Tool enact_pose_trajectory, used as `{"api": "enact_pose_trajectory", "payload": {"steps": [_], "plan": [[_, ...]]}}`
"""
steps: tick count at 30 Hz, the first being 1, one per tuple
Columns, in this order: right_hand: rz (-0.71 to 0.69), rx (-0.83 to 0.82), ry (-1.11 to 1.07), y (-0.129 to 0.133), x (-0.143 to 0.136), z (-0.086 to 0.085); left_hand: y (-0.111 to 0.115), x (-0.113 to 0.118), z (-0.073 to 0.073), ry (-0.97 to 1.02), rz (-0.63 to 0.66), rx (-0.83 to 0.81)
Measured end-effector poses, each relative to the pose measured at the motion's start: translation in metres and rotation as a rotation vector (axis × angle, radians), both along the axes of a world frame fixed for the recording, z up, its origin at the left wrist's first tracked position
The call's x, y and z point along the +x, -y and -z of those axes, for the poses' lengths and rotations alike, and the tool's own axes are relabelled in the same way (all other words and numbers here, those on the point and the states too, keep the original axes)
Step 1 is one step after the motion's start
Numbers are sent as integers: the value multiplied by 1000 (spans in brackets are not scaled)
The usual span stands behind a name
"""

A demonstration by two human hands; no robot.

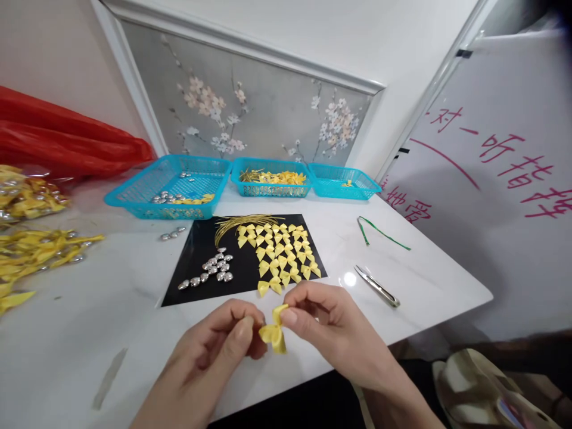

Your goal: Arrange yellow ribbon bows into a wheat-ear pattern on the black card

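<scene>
Between thumb and forefinger, my right hand point(328, 325) pinches the upper loop of a yellow ribbon bow point(273, 333) above the table's front part. My left hand point(227, 336) is closed in a pinch right beside the bow; what its fingertips hold is hidden. Just beyond both hands, a black mat point(241, 268) carries rows of yellow bows point(286, 250), a loose cluster of silver beads point(218, 265) and a bundle of thin gold wires point(243, 221). The nearest bow lies at the mat's front edge.
Three blue baskets point(129, 205) stand along the back, holding beads, bows and gold pieces. Finished-looking yellow ribbon strands point(40, 250) lie at left. On the right are thread snips point(378, 287) and a green tie point(379, 229). A whiteboard point(500, 238) stands beyond the right edge.
</scene>
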State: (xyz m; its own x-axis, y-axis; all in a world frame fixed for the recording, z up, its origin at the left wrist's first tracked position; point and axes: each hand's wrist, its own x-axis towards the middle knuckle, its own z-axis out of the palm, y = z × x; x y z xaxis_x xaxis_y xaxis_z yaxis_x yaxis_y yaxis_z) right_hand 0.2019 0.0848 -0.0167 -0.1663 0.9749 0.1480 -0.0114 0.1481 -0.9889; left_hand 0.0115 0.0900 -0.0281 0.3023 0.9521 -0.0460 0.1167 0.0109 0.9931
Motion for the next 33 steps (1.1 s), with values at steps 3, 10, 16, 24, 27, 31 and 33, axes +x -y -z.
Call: {"api": "enact_pose_trajectory", "payload": {"steps": [3,10,16,24,27,31,33], "plan": [[74,-36,-119,3,-9,7,5,8,1,168,-56,-137],[116,44,-44,12,-11,14,8,15,7,159,-59,-193],[6,270,275,8,0,-4,6,7,1,-192,92,-7],[-100,-66,29,-1,-4,6,-1,-2,2,-43,209,-85],[-84,-120,-63,-1,-5,10,-3,-5,2,50,244,-137],[-48,-102,-26,0,-8,10,0,1,1,67,166,-149],[-49,-121,-77,1,-10,11,2,7,1,65,98,-169]]}}
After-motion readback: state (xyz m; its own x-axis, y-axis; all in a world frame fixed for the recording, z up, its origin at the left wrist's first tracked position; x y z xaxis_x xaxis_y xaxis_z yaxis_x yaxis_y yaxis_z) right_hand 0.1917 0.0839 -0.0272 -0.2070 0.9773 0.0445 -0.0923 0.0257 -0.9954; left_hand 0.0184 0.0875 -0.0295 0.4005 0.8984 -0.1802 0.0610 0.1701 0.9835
